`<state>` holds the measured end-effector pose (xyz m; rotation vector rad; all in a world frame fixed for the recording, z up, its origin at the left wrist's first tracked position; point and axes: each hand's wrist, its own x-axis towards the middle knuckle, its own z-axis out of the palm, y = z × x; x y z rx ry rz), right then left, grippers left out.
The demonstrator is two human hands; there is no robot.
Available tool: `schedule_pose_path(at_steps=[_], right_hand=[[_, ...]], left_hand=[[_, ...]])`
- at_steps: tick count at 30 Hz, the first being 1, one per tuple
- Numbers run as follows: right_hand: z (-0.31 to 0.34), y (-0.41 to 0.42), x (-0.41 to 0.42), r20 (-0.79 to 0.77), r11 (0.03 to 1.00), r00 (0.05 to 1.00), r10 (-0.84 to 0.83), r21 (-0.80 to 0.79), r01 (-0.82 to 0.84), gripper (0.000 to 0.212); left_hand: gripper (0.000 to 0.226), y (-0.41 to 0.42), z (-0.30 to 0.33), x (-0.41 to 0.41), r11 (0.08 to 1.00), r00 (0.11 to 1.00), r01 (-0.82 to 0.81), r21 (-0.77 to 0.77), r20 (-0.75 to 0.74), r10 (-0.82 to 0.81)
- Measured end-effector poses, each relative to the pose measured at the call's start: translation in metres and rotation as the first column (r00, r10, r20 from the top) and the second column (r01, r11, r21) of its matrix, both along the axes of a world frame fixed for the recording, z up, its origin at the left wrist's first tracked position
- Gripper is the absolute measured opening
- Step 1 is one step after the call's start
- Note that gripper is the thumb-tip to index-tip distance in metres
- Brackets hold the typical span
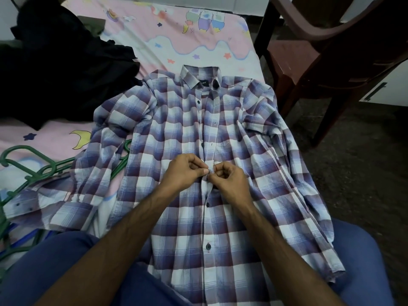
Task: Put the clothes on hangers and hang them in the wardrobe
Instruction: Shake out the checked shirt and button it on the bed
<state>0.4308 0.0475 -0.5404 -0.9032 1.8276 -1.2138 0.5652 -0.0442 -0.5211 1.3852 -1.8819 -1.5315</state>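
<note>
Nearest the camera are the person's two legs in blue trousers [50, 268], one at each lower corner, with the hem of one checked shirt [176, 133] draped over the lap between them. The shirt, in white, blue and maroon squares, lies front-up along the bed [198, 40], collar farthest from the person. Two bare forearms reach over it. The left hand [184, 171] and the right hand [229, 180] meet at the button placket about midway up the shirt; each has its fingers curled, thumb and forefinger pinching the placket edge, and the two hands are almost touching. Five dark buttons [208, 246] show on the placket: two below the hands, three above.

To the left, partly under the shirt's sleeve, lie green plastic hangers [28, 164]; they overlap, so their number cannot be told.

Farther off, a small dark label [203, 81] sits inside the collar; its white lettering is too small to read. A heap of black clothes [66, 69] lies on the bed's far left, touching the shirt's shoulder. The pink bedsheet is printed with stars, moons and cartoon figures. One brown plastic chair [331, 51] stands on the floor to the right of the bed.
</note>
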Motion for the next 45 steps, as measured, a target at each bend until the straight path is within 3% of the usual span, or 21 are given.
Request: schedule_pose_path(at_steps=[6, 8, 11, 20, 29, 34, 39, 45], right_hand=[[-0.005, 0.003, -0.004, 0.121, 0.997, 0.992, 0.043, -0.064, -0.036, 0.009], [-0.004, 0.002, -0.008, 0.155, 0.995, 0.986, 0.067, -0.083, -0.054, 0.016], [-0.002, 0.001, -0.012, 0.200, 0.992, 0.976, 0.090, -0.106, -0.069, 0.023], [-0.006, 0.000, -0.014, 0.204, 0.989, 0.975, 0.092, -0.129, -0.066, 0.015], [-0.003, 0.002, -0.009, 0.136, 0.989, 0.987, 0.087, -0.130, -0.069, 0.015], [-0.002, 0.005, -0.006, 0.118, 0.987, 0.991, 0.065, -0.154, -0.047, 0.011], [-0.005, 0.005, -0.003, 0.013, 0.991, 0.999, 0.033, -0.128, -0.031, 0.005], [-0.006, 0.002, -0.001, -0.011, 0.994, 0.999, 0.030, -0.103, -0.031, 0.006]], left_hand=[[0.013, 0.004, -0.001, -0.001, 0.995, 0.998, -0.017, -0.094, 0.061, 0.023], [0.015, 0.004, -0.002, -0.002, 0.994, 0.997, -0.032, -0.105, 0.065, 0.039], [0.015, 0.005, -0.003, -0.002, 0.994, 0.998, -0.036, -0.101, 0.057, 0.042], [0.021, 0.001, -0.010, -0.001, 0.999, 0.999, -0.028, 0.022, -0.023, 0.029], [0.020, 0.001, -0.012, 0.001, 0.998, 0.997, -0.039, 0.050, -0.068, 0.043], [0.008, 0.002, -0.005, 0.000, 0.995, 0.993, -0.070, 0.065, -0.091, 0.076], [0.018, 0.000, -0.009, 0.000, 0.999, 0.999, -0.037, -0.032, 0.025, 0.038], [0.015, -0.003, -0.007, 0.002, 0.993, 0.992, -0.063, 0.103, -0.098, 0.074]])
